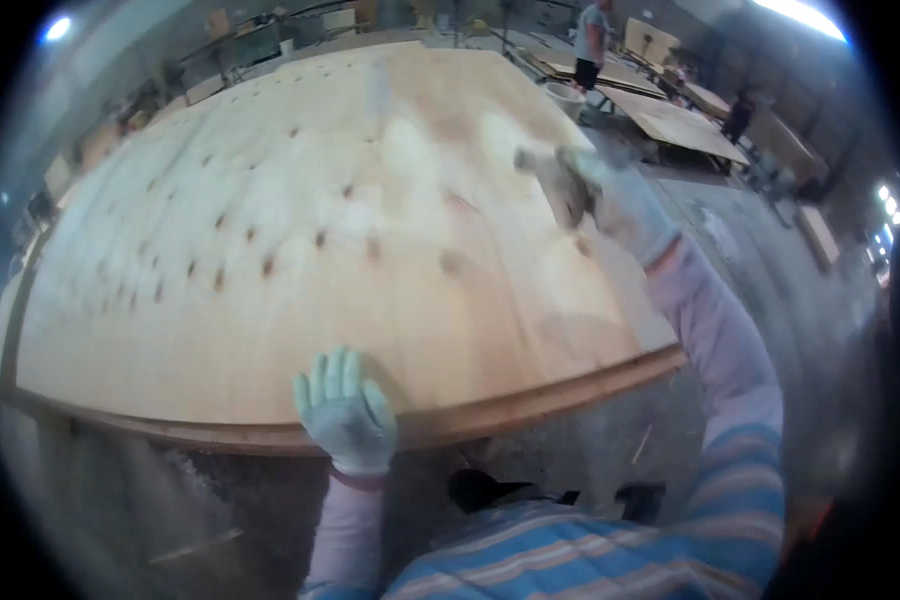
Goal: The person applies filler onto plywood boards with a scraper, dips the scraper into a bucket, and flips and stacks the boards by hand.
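A large plywood sheet (pixel 270 330) with dark knots lies flat in front of me, on top of at least one more layer that shows along its near edge. My left hand (pixel 348 415), in a pale work glove, rests on this near edge with its fingers stretched out flat. My right hand (pixel 630 205), also gloved, is at the right side of the sheet. It is closed around a gun-shaped power tool (pixel 565 190), smeared by motion, so its exact kind is unclear. Whether the tool touches the wood cannot be made out.
A white bucket (pixel 566 100) stands past the sheet's far right corner. Beyond it are a person (pixel 591 45) and a low table with a wooden panel (pixel 670 125). Another board (pixel 818 235) lies on the concrete floor (pixel 760 290) at the right.
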{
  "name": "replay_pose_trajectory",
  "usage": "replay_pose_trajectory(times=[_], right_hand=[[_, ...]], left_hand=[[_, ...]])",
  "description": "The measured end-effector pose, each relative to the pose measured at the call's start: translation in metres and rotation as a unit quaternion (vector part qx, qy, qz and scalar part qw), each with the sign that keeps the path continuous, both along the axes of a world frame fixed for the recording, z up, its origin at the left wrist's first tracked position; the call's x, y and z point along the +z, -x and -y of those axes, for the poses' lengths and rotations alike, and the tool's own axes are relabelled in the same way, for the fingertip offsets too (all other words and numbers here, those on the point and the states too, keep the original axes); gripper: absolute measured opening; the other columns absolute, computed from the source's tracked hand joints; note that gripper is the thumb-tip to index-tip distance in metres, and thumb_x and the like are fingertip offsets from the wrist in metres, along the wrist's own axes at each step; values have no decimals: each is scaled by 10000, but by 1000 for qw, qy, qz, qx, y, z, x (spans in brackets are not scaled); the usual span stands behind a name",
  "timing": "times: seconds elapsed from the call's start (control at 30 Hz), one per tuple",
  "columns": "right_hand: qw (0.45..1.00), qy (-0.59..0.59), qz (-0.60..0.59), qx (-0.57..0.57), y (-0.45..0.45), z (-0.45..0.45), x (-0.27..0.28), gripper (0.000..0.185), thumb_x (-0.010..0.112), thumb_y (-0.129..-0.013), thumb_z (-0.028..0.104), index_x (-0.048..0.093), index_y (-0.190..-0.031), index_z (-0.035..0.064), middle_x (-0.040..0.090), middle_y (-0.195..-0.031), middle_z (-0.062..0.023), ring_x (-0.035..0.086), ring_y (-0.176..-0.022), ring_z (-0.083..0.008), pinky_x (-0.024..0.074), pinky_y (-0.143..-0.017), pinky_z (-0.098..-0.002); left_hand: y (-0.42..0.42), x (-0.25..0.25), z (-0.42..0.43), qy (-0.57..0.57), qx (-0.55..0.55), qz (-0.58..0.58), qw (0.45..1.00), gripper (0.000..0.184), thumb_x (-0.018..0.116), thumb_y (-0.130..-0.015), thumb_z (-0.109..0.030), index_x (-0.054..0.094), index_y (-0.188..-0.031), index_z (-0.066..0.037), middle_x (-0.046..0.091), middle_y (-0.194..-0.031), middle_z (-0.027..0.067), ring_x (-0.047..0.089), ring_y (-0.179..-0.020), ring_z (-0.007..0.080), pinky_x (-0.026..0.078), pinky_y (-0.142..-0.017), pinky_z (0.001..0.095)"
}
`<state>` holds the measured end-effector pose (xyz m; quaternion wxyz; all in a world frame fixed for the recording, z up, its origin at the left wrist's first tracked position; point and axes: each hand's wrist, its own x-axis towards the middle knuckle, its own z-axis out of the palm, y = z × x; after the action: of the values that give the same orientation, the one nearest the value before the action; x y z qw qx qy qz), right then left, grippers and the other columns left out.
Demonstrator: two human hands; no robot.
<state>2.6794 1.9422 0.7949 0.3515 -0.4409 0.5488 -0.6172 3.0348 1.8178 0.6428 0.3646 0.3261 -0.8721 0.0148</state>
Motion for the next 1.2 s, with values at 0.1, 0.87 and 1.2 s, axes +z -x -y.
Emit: replay_pose_trajectory(times=[0.1,0.87,1.2], right_hand=[[957,104,226,-151,70,155,-13,160,608,-921,176,654,-997,42,670,-785,-63,646,-659,-176,543,-653,-311],[967,-40,-249,46,-168,93,-72,248,657,-864,63,688,-1110,60,710,-1055,-108,687,-976,-194,549,-863,-307],[929,-179,-147,-290,-383,66,-51,196,631,-880,89,674,-1060,24,713,-952,-109,690,-810,-257,553,-719,-344]], left_hand=[[2,12,0,-41,18,27,999,345,516,-774,-135,648,-1078,-39,628,-1178,169,551,-1126,392,329,-1038,526],[-115,-9,32,4,-248,-184,951,559,422,-949,-345,405,-1369,23,451,-1356,259,402,-1299,405,256,-1093,602],[-347,-13,216,95,58,-213,971,439,426,-948,-104,422,-1349,74,466,-1375,212,363,-1338,397,276,-1121,498]])
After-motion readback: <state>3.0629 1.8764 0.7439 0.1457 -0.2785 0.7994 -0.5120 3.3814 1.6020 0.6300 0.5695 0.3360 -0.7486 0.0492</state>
